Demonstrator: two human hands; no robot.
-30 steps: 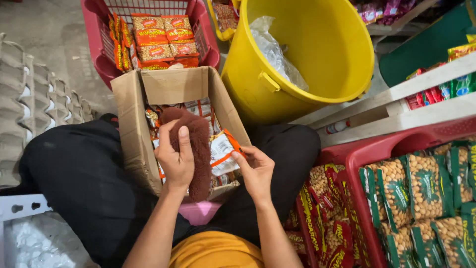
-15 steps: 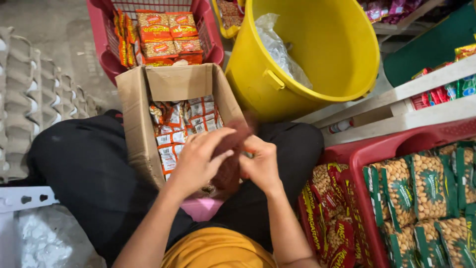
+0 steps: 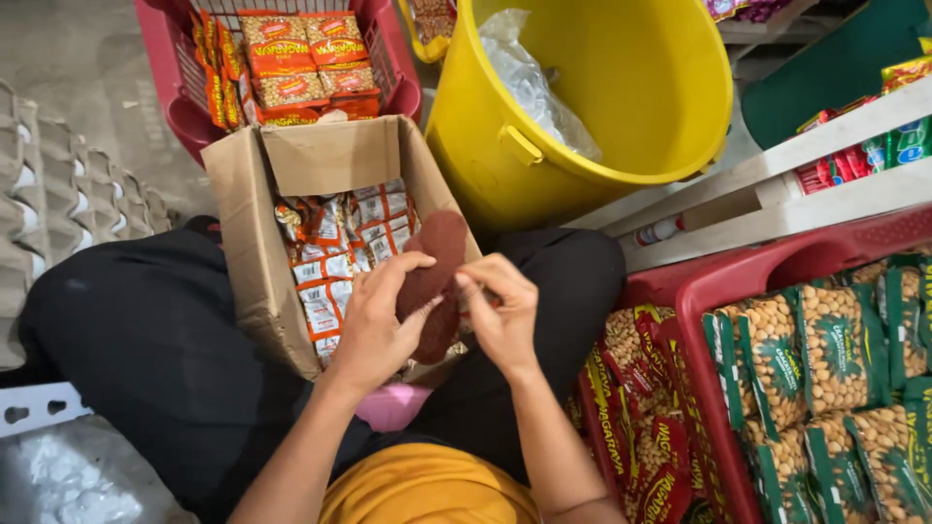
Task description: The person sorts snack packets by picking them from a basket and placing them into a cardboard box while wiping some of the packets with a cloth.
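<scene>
hands meet over your lap, above the near right corner of the cardboard box [image 3: 262, 252]. your left hand [image 3: 374, 325] has thumb and fingers closed around the left edge of a reddish-brown packet [image 3: 434, 281], a long flat piece with rounded ends, tilted so its top end leans away from you. your right hand [image 3: 500, 315] pinches the same packet on its right edge, fingertips narrow, thumb tucked behind; the grip on that side is tight on a small bit of the edge. the packet sits above the box rim, between both hands, not resting on anything you can see.

box is open, flaps up, standing between your knees, and it holds rows of small snack sachets [image 3: 335, 252] in white, red and orange. beyond the box: a red basket [image 3: 403, 92] with orange packets [image 3: 301, 58] stacked in it. to the right of that, a big yellow bucket [image 3: 631, 97] with a clear plastic bag [image 3: 529, 82] inside. at your right, a red crate [image 3: 709, 320] with green bags of peanuts [image 3: 835, 349], and red peanut bags [image 3: 641, 417] just beside it. grey egg trays [image 3: 58, 194] lie at your left.
</scene>
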